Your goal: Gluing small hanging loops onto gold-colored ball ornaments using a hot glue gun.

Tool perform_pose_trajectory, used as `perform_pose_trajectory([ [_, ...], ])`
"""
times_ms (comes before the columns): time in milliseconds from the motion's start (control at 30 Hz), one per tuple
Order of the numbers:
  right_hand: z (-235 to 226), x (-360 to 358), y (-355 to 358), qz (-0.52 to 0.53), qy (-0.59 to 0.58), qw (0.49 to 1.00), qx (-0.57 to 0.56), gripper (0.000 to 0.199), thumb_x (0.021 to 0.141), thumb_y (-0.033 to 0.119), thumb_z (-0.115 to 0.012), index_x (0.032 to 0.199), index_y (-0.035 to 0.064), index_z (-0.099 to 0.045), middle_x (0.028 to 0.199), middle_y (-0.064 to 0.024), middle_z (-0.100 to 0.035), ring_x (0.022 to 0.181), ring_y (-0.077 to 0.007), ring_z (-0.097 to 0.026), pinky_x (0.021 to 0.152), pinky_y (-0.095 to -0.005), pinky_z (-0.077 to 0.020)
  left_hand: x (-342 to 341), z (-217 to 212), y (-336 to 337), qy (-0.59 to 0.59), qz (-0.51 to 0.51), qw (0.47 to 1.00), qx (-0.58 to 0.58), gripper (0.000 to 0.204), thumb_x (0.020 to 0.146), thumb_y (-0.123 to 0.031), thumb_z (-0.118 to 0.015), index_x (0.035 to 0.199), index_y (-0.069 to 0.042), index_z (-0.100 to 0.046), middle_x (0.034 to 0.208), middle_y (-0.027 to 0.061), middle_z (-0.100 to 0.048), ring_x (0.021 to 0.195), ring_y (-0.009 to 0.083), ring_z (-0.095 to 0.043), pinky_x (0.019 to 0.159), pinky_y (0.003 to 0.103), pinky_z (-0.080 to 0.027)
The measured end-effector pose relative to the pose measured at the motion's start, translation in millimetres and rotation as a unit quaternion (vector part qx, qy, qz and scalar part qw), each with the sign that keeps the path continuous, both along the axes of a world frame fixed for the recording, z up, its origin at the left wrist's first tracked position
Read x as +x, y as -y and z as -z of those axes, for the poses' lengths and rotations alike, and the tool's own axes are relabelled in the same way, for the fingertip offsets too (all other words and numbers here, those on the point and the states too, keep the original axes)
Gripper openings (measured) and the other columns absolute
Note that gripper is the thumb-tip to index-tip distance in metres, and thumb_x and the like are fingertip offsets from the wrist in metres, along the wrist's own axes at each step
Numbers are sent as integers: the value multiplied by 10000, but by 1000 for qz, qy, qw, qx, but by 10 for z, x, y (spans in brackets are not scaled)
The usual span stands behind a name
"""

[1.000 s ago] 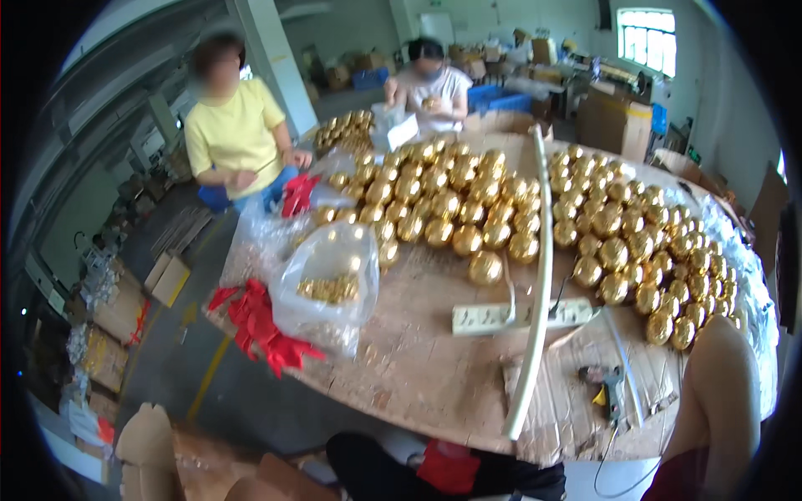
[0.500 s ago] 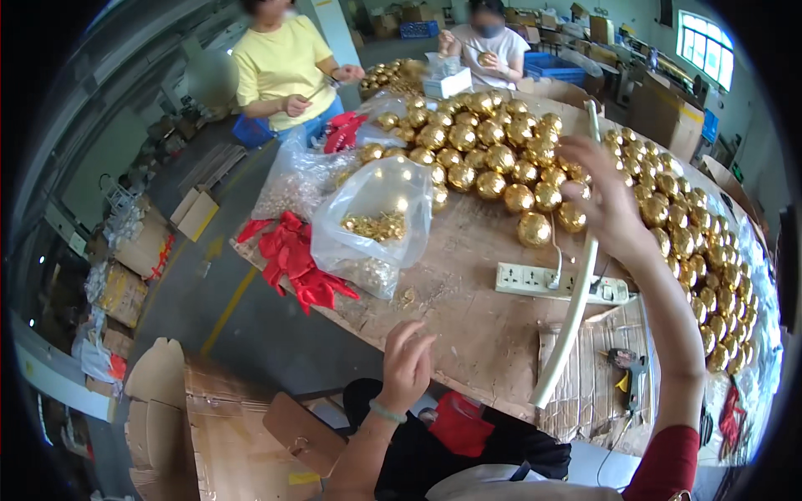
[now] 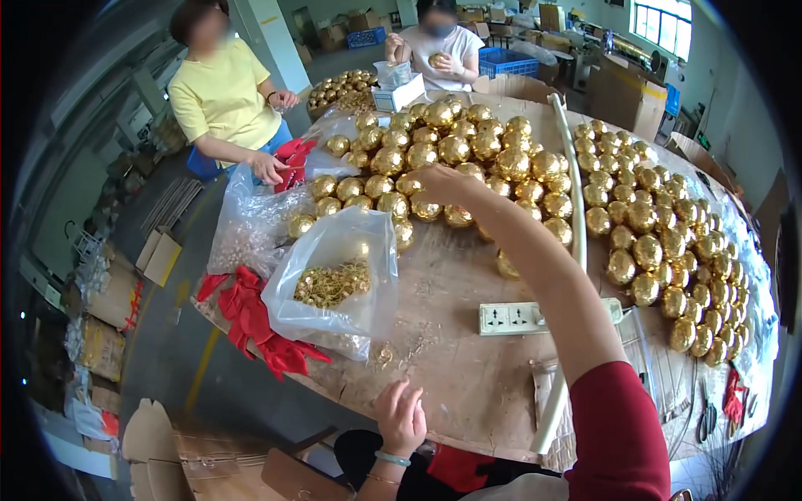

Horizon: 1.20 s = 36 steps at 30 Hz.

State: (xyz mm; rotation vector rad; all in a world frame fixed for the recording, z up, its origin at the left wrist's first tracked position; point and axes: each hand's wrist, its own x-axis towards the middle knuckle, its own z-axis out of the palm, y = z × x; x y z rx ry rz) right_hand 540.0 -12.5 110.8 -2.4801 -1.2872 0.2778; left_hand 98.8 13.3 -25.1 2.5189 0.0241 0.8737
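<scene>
My right arm, in a dark red sleeve, stretches across the table. My right hand (image 3: 441, 185) is over the near-left part of a pile of shiny gold balls (image 3: 454, 149). Its fingertips are at the balls, and I cannot make out whether they grip one. Low at the table's near edge is my left hand (image 3: 400, 419), palm up with fingers loosely bent and apart, holding nothing. Between my hands and the pile lies an open clear plastic bag (image 3: 380, 284) with small gold pieces (image 3: 332, 285) in it.
Red ribbon or cloth (image 3: 259, 321) hangs over the left table edge. A white power strip (image 3: 501, 318) and a long pale tube (image 3: 578, 200) lie on the table. More gold balls (image 3: 643, 217) cover the right side. Two people (image 3: 221, 100) are at the far side.
My right hand has moved left from the tube to the gold balls. My left hand has dropped lower, its fingers slightly more curled. The view has shifted, and the person in yellow now reaches toward the red cloth.
</scene>
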Motion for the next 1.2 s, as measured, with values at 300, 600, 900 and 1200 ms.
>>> perform_pose_trajectory([
  [300, 405, -67, -728, -10, 213, 970, -119, 703, 845, 663, -512, 1351, 175, -524, 1202, -79, -615, 1183, -283, -484, 962, -434, -434, 19, 37, -48, -27, 14, 1000, 4, 242, 799, -53, -583, 1036, -63, -633, 1170, 147, -574, 1056, 359, -553, 901, 471, -436],
  [600, 529, -601, -88, -7, 146, 988, -56, 686, 870, 605, -542, 1375, 146, -474, 1174, -171, -612, 1203, -308, -507, 965, -463, -420, 31, -3, -27, -11, 19, 1000, 14, 234, 795, -22, -573, 1018, -63, -629, 1143, 158, -578, 1035, 367, -555, 877, 472, -445],
  [900, -185, -561, 696, -29, 58, 994, 86, 475, 910, 436, -595, 1293, 157, -576, 1253, -118, -601, 1130, -302, -579, 1022, -385, -439, 32, 2, -26, 6, 0, 1000, 17, 187, 810, -27, -574, 988, -61, -619, 1146, 154, -578, 1028, 373, -557, 875, 479, -443],
  [1200, 435, -38, 847, 133, 116, 981, -80, 512, 939, 520, -510, 1294, 154, -544, 1203, -122, -591, 1233, -320, -466, 1023, -428, -389, -1, -14, 5, -11, 9, 1000, 13, 215, 801, -12, -569, 1003, -67, -622, 1153, 148, -573, 1041, 374, -552, 885, 474, -438],
])
